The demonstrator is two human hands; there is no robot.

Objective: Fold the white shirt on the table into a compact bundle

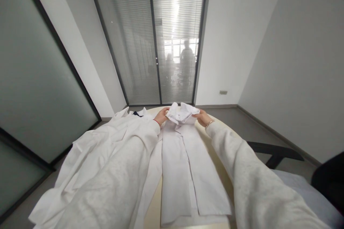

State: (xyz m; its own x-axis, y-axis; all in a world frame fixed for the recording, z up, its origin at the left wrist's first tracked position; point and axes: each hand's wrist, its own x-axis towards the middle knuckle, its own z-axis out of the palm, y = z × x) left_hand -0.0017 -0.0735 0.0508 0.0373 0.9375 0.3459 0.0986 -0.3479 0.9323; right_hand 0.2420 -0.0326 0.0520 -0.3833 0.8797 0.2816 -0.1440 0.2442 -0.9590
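A white coat (185, 171) lies folded lengthwise down the middle of a round cream table (224, 171). At its far end the collar (180, 113) is bunched and lifted off the table. My left hand (161, 116) grips the collar's left side. My right hand (202, 117) grips its right side, a bracelet showing at the wrist. Both arms wear light grey sleeves and reach far forward.
Another white garment (99, 154) lies crumpled over the table's left side, hanging past the edge. A dark chair (274, 152) stands at the right. Frosted glass panels line the left wall, and two people's silhouettes show behind the blinds of the glass doors (161, 50).
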